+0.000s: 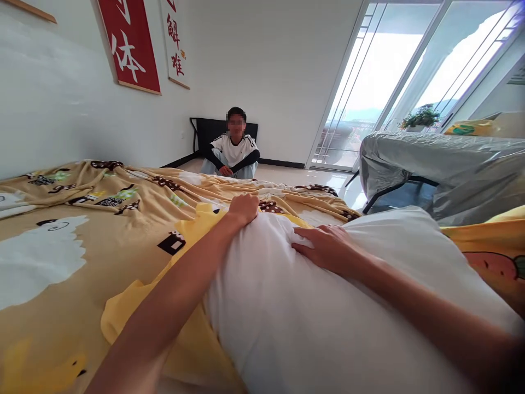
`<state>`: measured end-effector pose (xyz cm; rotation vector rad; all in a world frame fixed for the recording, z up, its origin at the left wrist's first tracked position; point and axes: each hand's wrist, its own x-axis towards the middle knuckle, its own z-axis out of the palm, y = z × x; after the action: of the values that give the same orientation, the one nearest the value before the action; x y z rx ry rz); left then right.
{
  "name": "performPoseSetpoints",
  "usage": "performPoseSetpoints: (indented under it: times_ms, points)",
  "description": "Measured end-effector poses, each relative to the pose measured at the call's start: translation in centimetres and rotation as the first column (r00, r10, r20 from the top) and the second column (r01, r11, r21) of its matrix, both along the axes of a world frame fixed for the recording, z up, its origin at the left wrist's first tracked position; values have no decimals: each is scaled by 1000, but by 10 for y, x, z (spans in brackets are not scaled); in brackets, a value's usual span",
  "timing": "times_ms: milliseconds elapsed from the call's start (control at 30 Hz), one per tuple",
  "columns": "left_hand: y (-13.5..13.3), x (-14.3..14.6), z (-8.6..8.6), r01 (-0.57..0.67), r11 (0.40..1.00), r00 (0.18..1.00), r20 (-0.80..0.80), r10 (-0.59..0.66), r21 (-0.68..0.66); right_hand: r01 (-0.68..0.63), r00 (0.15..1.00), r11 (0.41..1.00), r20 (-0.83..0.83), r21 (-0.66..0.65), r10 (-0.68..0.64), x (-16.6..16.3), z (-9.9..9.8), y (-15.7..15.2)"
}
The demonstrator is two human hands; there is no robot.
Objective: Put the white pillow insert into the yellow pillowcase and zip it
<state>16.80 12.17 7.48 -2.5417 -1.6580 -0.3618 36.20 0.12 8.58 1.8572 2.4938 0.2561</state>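
Head: left hand (245, 209), right hand (326, 245) on pillow (283, 323), seemingly

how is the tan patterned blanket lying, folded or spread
Spread, but rumpled: the tan patterned blanket lies broadly across the view, its far part wrinkled. I cannot tell how it lies under the white cloth.

Between left hand (245, 209) and right hand (324, 244): passage left open above white pillow (295, 317) | left: reach bounded by wall (61, 104) | ahead: way blocked by seated person (237, 152) | right: way obstructed by plastic-covered furniture (455, 161)
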Motion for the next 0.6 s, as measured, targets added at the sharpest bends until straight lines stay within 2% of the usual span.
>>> performPoseSetpoints:
  times_ms: [67,133,200,267,333,433,533,600]
  points:
    - [0,26,12,35,999,998,49,-36,23,-40,998,999,57,-3,40,-16,11,-11]
    - [-8,54,24,100,993,991,85,-105,61,-90,992,996,83,-6,91,-27,14,-9]
    - [-20,76,29,162,982,980,97,-171,92,-108,991,994,78,7,107,-28,7,5]
    - [-32,83,24,189,978,976,94,-198,90,-66,996,998,53,-5,66,-19,-9,27]
    - [-39,72,8,167,984,981,87,-172,58,-5,1000,999,25,-47,6,-4,-30,49]
    - [-48,30,-20,72,997,993,95,-72,3,18,1000,996,-8,-83,-19,15,-55,72]
    - [-66,-17,-36,9,1000,990,143,-8,-3,-12,999,1000,-38,-24,11,23,-60,77]
    - [-90,-43,-41,55,998,974,222,-51,-12,-24,997,997,-77,76,30,24,-54,65]
